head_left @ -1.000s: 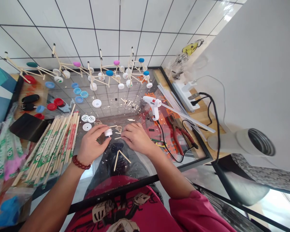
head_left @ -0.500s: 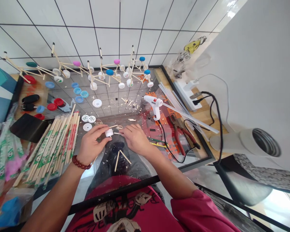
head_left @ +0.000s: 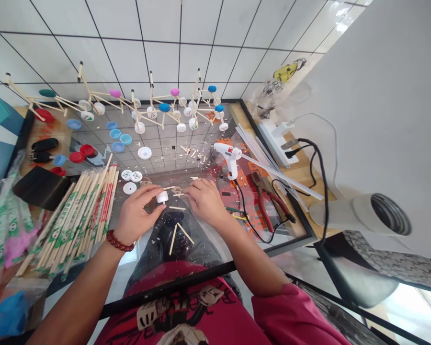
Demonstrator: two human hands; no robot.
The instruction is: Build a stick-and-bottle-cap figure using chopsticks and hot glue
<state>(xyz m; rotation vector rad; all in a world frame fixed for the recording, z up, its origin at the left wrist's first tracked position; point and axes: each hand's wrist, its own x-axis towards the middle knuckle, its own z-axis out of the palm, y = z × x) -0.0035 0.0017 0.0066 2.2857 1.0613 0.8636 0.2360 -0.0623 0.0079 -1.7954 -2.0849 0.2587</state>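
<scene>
My left hand (head_left: 141,207) pinches a white bottle cap (head_left: 162,197) between thumb and fingertips, above the glass table top. A short wooden stick (head_left: 169,188) shows just beyond the cap; whether it is joined to it I cannot tell. My right hand (head_left: 204,199) is closed, its fingertips on the end of another short stick (head_left: 178,195). Between the hands and nearer to me lies a loose stick (head_left: 177,208). Two longer sticks form a V (head_left: 180,235) on the glass closer to my body.
A white glue gun (head_left: 230,158) and red-handled pliers (head_left: 264,201) lie at right. Bundled chopsticks (head_left: 79,220) lie at left, near loose white caps (head_left: 130,188). Stick-and-cap models (head_left: 165,108) line the back edge. A power strip (head_left: 278,141) sits at the right edge.
My right hand has shifted slightly right and away from me. One short stick now lies free on the glass below the cap. My left hand keeps its hold.
</scene>
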